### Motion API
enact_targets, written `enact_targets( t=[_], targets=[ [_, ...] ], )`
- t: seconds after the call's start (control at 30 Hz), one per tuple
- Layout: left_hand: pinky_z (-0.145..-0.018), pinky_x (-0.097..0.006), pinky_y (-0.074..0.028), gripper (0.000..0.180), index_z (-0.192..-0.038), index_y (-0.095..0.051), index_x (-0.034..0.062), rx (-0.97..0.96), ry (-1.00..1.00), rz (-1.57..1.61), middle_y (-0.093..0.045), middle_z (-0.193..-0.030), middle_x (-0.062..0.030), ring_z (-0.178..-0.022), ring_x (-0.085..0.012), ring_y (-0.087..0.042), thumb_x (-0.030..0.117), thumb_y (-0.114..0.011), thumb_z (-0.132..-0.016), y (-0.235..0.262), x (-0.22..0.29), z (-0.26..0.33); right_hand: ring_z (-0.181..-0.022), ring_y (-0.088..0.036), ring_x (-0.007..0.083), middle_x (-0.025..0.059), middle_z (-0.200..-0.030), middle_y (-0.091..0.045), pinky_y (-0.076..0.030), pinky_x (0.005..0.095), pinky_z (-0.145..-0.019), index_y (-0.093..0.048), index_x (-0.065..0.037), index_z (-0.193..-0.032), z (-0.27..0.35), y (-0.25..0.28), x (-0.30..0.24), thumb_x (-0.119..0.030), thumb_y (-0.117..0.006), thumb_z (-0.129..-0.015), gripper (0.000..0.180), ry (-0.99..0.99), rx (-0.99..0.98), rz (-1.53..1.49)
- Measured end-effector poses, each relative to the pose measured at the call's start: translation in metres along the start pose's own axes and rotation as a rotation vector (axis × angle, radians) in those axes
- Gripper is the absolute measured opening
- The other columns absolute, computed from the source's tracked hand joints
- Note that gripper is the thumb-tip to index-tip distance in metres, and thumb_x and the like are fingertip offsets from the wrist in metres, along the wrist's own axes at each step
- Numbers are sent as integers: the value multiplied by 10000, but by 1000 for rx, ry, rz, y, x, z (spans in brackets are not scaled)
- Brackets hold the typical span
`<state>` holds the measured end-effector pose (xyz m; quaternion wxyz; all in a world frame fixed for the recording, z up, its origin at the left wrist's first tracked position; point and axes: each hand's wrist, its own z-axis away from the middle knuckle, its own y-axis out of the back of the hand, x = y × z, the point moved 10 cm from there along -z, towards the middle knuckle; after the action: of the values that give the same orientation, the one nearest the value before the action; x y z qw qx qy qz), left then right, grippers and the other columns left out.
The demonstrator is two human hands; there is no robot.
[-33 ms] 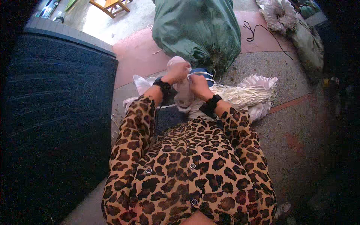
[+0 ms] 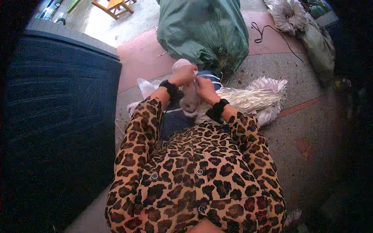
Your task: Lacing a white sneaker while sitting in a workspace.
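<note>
Close together over my lap, both hands work on a pale, whitish-pink piece of fabric (image 2: 189, 101). My left hand (image 2: 185, 76) has its fingers closed round the upper part, and a rounded end sticks out beyond it. Just to the right and a little nearer, my right hand (image 2: 206, 90) pinches the fabric's edge. The fingertips are too small to make out finely. Under the right wrist lies a bundle of cream-white pleated, stringy fabric (image 2: 248, 99). More white fabric (image 2: 146, 87) shows left of the left wrist. Beyond the right hand is something blue with white stripes (image 2: 210, 76).
A big green sack (image 2: 202, 33) stands directly ahead of my hands. To the left is a dark blue panelled door (image 2: 62, 93). A black cord (image 2: 278, 31) lies on the floor at the far right, beside a greyish sack (image 2: 319, 48). Far left stands a wooden stool (image 2: 113, 6).
</note>
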<state>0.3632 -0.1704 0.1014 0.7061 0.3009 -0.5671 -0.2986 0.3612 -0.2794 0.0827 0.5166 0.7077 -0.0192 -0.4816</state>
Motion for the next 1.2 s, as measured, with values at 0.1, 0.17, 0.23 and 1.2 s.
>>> enact_targets(
  t=[0.1, 0.17, 0.23, 1.2],
  targets=[
    [-771, -401, -528, 508, -1139, -649, 17, -175, 24, 125, -696, -1003, -199, -894, -315, -683, 217, -780, -690, -17, -14, -21, -846, -597, 456, 253, -843, -636, -476, 545, -745, -624, -14, -928, 5, 13, -11, -90, -569, -781, 174, -25, 86, -128],
    [-710, -373, -531, 529, -1156, -633, -3, -211, 88, 306, -693, -960, -186, -825, -273, -683, 176, -790, -684, -25, -27, -21, -872, -594, 429, 222, -859, -636, -476, 534, -747, -627, -24, -920, 5, 16, -24, -51, -563, -764, 170, 94, 67, -111],
    [-632, -348, -527, 503, -1171, -619, -16, -239, 211, 507, -682, -911, -155, -739, -228, -666, 114, -769, -709, -11, -12, -10, -885, -596, 384, 178, -859, -630, -478, 503, -734, -643, -43, -914, 9, 12, -31, -72, -567, -773, 163, 248, 13, 41],
    [-768, -480, -498, 231, -1075, -619, 44, -9, 200, 280, -648, -926, -273, -913, -419, -640, 152, -550, -882, 0, -67, 54, -758, -668, 325, 187, -874, -684, -516, 407, -685, -706, -59, -928, 1, 4, -44, -235, -645, -841, 206, 66, -304, -93]
  ],
)
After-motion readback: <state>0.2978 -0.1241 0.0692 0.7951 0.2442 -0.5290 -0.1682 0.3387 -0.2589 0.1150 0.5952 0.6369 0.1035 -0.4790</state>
